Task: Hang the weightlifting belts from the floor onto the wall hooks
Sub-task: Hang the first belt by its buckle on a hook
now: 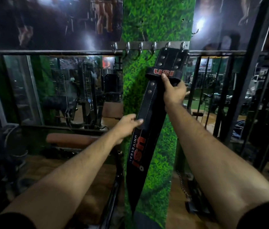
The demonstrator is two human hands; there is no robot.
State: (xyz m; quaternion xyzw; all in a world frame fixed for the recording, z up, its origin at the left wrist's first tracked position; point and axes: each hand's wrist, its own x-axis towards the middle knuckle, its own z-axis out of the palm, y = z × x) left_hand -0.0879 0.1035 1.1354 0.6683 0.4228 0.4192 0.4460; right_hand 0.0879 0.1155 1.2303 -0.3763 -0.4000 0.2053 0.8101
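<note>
A black leather weightlifting belt [148, 113] with red USI lettering slants down across the grass-patterned wall panel [156, 22]. Its buckle end reaches the two rightmost hooks of the metal hook rail [147, 45]; whether it hangs on them I cannot tell. My right hand [174, 91] grips the belt just below its USI keeper loop, thumb on the loop. Lower down, my left hand [127, 125] pinches the belt's left edge near mid-length. The belt's tail hangs toward the bottom of the view.
Several hooks on the rail's left side are bare. Another hook [194, 33] sticks out of the wall above right. Mirrors with a black rail flank the panel. A padded bench [74, 139] stands lower left; a chain [182, 185] and black frames stand at right.
</note>
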